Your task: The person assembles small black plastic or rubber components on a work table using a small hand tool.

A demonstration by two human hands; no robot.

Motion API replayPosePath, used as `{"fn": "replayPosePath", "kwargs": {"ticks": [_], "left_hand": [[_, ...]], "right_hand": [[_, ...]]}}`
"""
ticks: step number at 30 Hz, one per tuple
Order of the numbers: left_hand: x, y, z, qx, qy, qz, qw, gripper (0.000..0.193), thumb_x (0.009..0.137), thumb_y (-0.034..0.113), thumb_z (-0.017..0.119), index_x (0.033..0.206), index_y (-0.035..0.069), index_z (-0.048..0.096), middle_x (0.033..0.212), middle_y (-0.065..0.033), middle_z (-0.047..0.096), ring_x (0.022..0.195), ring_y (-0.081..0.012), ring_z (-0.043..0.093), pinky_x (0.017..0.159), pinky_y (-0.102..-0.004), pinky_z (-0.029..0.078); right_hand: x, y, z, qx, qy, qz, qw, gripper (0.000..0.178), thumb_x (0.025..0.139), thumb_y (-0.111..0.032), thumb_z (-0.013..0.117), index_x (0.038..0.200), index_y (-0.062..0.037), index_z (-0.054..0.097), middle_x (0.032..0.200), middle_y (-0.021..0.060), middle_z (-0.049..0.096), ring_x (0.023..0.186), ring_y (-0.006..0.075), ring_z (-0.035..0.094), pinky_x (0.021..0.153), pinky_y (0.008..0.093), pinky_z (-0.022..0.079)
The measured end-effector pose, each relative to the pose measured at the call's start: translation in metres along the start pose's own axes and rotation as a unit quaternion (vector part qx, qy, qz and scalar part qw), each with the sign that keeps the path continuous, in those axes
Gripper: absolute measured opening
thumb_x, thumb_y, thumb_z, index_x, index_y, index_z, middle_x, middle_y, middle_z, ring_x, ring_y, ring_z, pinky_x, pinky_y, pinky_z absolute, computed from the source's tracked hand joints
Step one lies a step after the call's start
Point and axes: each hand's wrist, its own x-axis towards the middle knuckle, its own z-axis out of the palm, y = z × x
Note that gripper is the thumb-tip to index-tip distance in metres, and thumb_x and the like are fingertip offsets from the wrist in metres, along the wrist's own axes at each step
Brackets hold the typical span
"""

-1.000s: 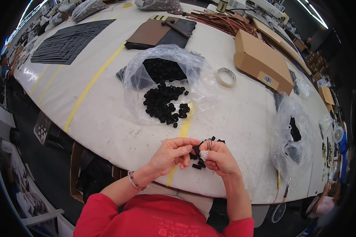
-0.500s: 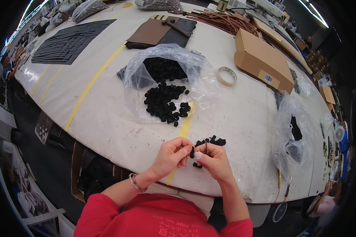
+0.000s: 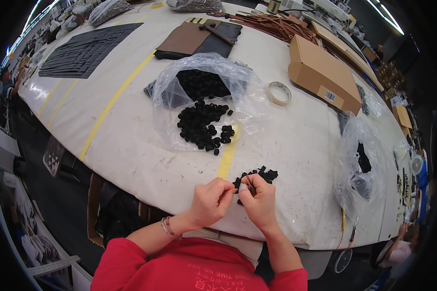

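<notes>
Grips a slim metal tool (image 3: 250, 186) in the right hand (image 3: 260, 202), close beside the left hand (image 3: 209, 200), too hidden there to tell any hold; faces small black pieces (image 3: 262, 173) just beyond on the desk (image 3: 291, 145), nearer the right.

In the lower centre, whether the left hand (image 3: 211, 200) holds anything between its fingers is too small to tell. The right hand (image 3: 259, 202) hides much of a thin metal tool (image 3: 251, 186) and part of the small black pieces (image 3: 268, 174) beyond it. The lower edge cuts off the red shirt (image 3: 175, 269). The surface (image 3: 306, 194) partly covers a cardboard box (image 3: 95, 211) at lower left. 2 co-workers, at far left (image 3: 8, 85) and lower right (image 3: 402, 251), are blurred.
</notes>
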Motion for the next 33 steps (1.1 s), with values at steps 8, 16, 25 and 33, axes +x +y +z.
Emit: {"fn": "replayPosePath", "kwargs": {"ticks": [8, 16, 25, 33], "left_hand": [[0.006, 0.004, -0.009, -0.485, -0.068, -0.447, 0.748, 0.011, 0.084, 0.016, 0.053, 0.081, 0.005, 0.053, 0.063, 0.0, 0.051, 0.04, -0.0052, 0.044, 0.034, -0.0169, 0.029], [0.008, 0.001, -0.018, -0.546, -0.065, -0.523, 0.651, 0.009, 0.079, 0.014, 0.056, 0.08, 0.006, 0.052, 0.062, -0.002, 0.051, 0.038, -0.009, 0.044, 0.033, -0.0201, 0.029], [0.004, -0.001, -0.017, -0.531, -0.084, -0.501, 0.678, 0.006, 0.08, 0.009, 0.053, 0.078, 0.004, 0.051, 0.058, -0.0024, 0.05, 0.038, -0.0077, 0.042, 0.034, -0.017, 0.03], [0.003, 0.004, -0.025, -0.288, -0.147, -0.272, 0.906, 0.004, 0.073, -0.003, 0.054, 0.075, 0.0, 0.053, 0.058, 0.0049, 0.045, 0.048, 0.0011, 0.035, 0.041, -0.015, 0.027]], "right_hand": [[-0.001, 0.009, 0.005, -0.228, 0.074, -0.33, 0.913, 0.017, 0.06, -0.003, 0.06, 0.076, -0.003, 0.054, 0.057, 0.0054, 0.05, 0.045, 0.0193, 0.049, 0.04, 0.0279, 0.038], [-0.003, 0.011, 0.003, -0.288, 0.059, -0.4, 0.868, 0.023, 0.058, -0.003, 0.064, 0.078, -0.0027, 0.055, 0.056, 0.0037, 0.049, 0.044, 0.0172, 0.049, 0.039, 0.0279, 0.037], [-0.003, 0.012, 0.003, -0.139, 0.018, -0.312, 0.94, 0.014, 0.063, -0.002, 0.057, 0.077, -0.0003, 0.055, 0.058, 0.0032, 0.051, 0.047, 0.0128, 0.049, 0.043, 0.0228, 0.037], [0.002, 0.006, -0.006, 0.371, -0.179, 0.222, 0.884, 0.01, 0.071, -0.003, 0.054, 0.081, 0.0008, 0.054, 0.067, 0.0021, 0.052, 0.046, 0.0031, 0.039, 0.039, 0.0164, 0.029]]}}
